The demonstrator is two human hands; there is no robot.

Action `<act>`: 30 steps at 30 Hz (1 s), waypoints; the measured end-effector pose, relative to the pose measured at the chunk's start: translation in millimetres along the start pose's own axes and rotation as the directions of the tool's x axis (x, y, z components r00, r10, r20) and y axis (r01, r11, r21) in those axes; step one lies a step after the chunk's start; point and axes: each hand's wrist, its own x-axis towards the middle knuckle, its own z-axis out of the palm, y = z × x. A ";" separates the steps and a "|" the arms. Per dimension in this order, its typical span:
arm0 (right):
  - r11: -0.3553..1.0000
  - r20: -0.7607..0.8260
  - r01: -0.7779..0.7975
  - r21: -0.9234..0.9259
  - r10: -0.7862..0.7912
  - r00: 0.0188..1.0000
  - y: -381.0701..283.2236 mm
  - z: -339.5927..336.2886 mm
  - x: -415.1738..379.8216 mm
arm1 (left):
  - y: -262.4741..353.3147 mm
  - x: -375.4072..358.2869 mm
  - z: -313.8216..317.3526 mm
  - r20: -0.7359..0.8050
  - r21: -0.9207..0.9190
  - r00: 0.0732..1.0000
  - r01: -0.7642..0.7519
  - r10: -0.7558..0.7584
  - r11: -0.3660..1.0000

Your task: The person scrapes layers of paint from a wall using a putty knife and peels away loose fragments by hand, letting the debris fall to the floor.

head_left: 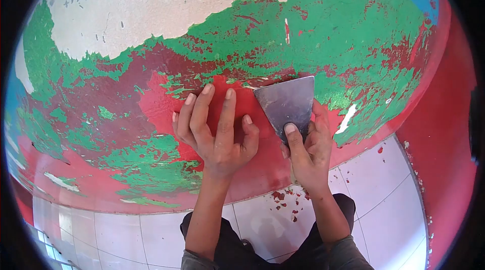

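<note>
My right hand (313, 156) grips a wide metal scraper (289, 104), thumb pressed on the lower part of its blade; the handle is hidden in the palm. The blade's broad edge points up at the wall (217, 42), along a ragged border of green and red paint. To its left, my left hand (218, 136) has its fingers spread, fingertips at a bright red paint patch (247, 113). Green paint (353, 32) covers much of the wall in torn areas, with dark red beneath and a pale bare area (151, 7) higher up.
White floor tiles (166, 232) run along the foot of the wall. Red paint flakes (288, 202) lie scattered on them below my right hand. My dark-clothed knees (344, 207) are close to the wall. A red surface (444, 159) stands at the right.
</note>
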 end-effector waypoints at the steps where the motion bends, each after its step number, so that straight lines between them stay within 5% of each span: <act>1: 1.000 -0.004 0.004 0.006 -0.004 1.000 0.8 1.8 0.8 | 0.1 0.3 -1.6 0.021 0.006 1.000 -0.010 0.010 1.000; 7: 0.976 -0.033 -0.099 0.195 0.107 0.994 -5.8 5.6 1.5 | -4.0 -2.1 -2.4 0.015 -0.013 1.000 -0.017 0.017 1.000; 13: 0.996 0.010 -0.045 0.077 0.045 0.999 1.3 2.7 1.8 | 9.1 8.6 -5.1 0.019 -0.018 1.000 0.024 -0.024 1.000; 19: 0.991 -0.334 0.094 0.100 -0.055 0.941 3.0 -18.2 0.1 | -7.2 1.7 -7.8 0.095 -0.357 0.983 -0.114 0.157 0.927; 20: 0.996 -0.331 0.055 0.075 -0.027 0.943 5.9 -26.4 -2.0 | -9.1 -0.8 -7.8 0.101 -0.404 0.981 -0.114 0.168 0.908; 24: 0.998 -0.221 -0.010 -0.062 -0.004 0.975 26.2 -57.0 -18.4 | -3.6 5.7 -6.0 0.010 -0.055 1.000 0.028 -0.028 0.998; 30: 0.919 -0.014 0.130 -0.372 -0.146 0.989 48.1 -74.8 -18.9 | 9.3 -34.8 8.2 0.101 -0.096 0.993 -0.058 0.067 0.994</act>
